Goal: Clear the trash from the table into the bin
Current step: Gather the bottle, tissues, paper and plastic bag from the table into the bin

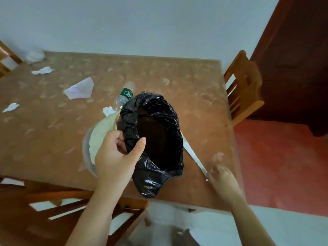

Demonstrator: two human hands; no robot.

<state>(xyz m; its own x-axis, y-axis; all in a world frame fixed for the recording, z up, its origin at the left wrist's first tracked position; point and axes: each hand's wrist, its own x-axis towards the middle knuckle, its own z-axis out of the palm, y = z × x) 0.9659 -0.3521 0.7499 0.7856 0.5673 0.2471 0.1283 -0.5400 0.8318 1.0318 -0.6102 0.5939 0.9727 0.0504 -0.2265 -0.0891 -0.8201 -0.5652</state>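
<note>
My left hand [117, 157] grips the rim of a pale bin [99, 135] lined with a black bag [150, 174], thumb inside the opening; the bin is tilted over the table [195, 86]. My right hand [221, 176], blurred, pinches the near end of a long white paper strip [191, 151] lying to the right of the bin. A clear plastic bottle [124, 96] with a green label lies behind the bin, beside a crumpled tissue [108, 110]. Further left lie a folded white paper [79, 89], a crumpled paper [43, 70] and a small scrap [11, 107].
A crumpled clear plastic bag [35, 55] sits at the table's far left corner by the wall. Wooden chairs stand at the right side [243, 86] and at the near left [71, 210]. A dark door [292, 50] is at the right, above red floor.
</note>
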